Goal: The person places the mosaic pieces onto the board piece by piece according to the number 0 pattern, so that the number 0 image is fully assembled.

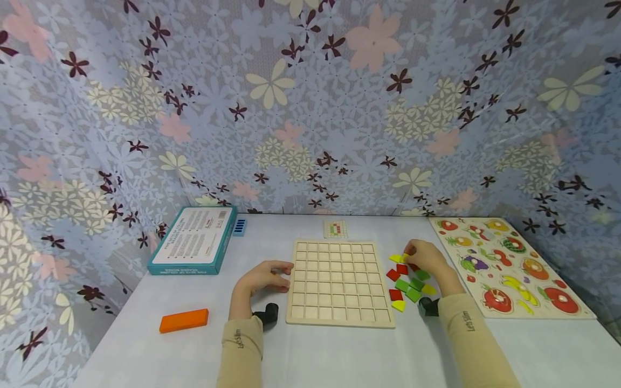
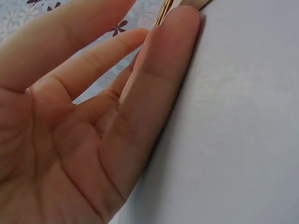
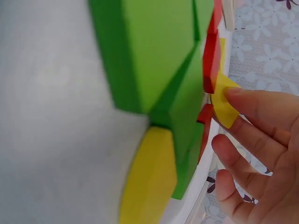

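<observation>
Your wooden grid board (image 1: pixel 339 283) lies flat at the table's middle, and every one of its square cells shows bare wood. Just right of it sits a loose cluster of colored tiles (image 1: pixel 407 283), red, green and yellow, on the white table (image 1: pixel 339 355), not in any tray. The fruit puzzle board (image 1: pixel 509 264) at far right has its painted fruit pieces seated in their cut-outs. The teal box (image 1: pixel 194 240) at far left lies closed, so its contents are hidden.

Your right hand (image 1: pixel 427 258) rests at the top of the cluster, fingertips pinching a yellow tile (image 3: pixel 223 103); the wrist view shows thumb and forefinger closed on its edge, the other fingers loosely curled beside it. Your left hand (image 1: pixel 264 277) rests against the board's left edge, fingers relaxed and slightly apart, holding nothing.

An orange block (image 1: pixel 184 320) lies apart near the left front. A small pattern card (image 1: pixel 336 229) behind the board is too small to read. Both wrist views are close and blurred, and the fruit board's right corner is cut off
</observation>
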Demonstrator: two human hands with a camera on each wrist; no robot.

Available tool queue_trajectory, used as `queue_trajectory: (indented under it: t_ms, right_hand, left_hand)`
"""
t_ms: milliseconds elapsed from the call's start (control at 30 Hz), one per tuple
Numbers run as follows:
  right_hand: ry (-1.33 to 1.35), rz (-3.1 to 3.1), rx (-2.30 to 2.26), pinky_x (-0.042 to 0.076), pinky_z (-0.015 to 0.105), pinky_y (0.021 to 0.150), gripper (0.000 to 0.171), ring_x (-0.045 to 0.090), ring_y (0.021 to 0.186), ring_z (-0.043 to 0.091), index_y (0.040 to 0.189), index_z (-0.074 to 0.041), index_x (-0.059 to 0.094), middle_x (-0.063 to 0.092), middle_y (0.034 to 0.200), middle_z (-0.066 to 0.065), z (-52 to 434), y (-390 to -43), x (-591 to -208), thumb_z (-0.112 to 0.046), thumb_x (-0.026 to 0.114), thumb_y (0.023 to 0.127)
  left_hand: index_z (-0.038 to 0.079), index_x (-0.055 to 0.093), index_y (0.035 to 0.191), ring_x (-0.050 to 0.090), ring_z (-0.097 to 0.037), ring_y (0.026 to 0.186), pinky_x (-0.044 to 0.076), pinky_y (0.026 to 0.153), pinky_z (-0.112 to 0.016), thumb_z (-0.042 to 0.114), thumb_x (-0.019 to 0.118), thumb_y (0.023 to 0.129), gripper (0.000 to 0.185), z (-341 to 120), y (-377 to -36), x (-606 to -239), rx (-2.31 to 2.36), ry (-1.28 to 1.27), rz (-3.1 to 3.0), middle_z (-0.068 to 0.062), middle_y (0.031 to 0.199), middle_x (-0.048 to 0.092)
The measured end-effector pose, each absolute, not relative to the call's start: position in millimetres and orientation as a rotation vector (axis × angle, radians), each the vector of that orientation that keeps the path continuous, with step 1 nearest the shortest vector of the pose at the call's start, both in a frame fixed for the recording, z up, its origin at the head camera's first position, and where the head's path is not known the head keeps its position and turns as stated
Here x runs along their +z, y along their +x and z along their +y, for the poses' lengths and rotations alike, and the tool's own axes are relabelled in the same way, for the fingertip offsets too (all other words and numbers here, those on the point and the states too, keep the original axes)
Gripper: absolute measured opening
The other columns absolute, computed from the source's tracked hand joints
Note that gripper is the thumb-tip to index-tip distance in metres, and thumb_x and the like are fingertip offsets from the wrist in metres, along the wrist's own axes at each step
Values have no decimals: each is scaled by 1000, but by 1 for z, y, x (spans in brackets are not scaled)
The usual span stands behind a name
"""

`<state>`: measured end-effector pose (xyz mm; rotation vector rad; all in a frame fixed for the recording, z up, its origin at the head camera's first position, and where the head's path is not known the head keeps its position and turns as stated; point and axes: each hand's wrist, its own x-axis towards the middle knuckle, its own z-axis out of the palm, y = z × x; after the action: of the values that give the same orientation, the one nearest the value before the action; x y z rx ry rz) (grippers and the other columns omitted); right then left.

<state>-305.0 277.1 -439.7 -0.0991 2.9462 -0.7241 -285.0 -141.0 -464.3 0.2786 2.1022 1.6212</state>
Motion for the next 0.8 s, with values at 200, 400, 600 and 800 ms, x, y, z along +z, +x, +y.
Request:
queue_trajectory:
  t_ms: [200,400,600,800]
  right_hand:
    - [-132,2927,-811,47,35,65,12,53,73,23,87,0,57,60,83,13,277,-303,-435,-9,64,84]
    - [-117,2937,-870,51,37,67,20,57,75,24,104,1,59,62,90,17,275,-305,-440,-7,61,85]
    - [-177,2986,-961,47,32,59,19,56,74,24,105,1,62,62,94,21,264,-303,-439,-5,56,88]
    - [-182,2967,-1064,49,32,61,16,57,76,25,102,-1,62,62,97,20,242,-302,-433,-8,57,88]
  left_hand:
    - [-4,50,129,64,-18,79,57,76,-33,-4,67,76,56,-142,-283,-464,1623,277,2102,-17,114,53]
    - [-4,50,129,64,-19,80,57,76,-33,-4,67,76,56,-142,-283,-465,1626,258,2091,-17,116,53]
    - [-4,50,129,64,-18,80,57,76,-32,-4,66,77,55,-140,-283,-465,1624,260,2092,-17,117,53]
    - [-5,51,128,64,-18,79,57,76,-32,-3,66,78,53,-140,-283,-463,1614,257,2102,-17,116,53]
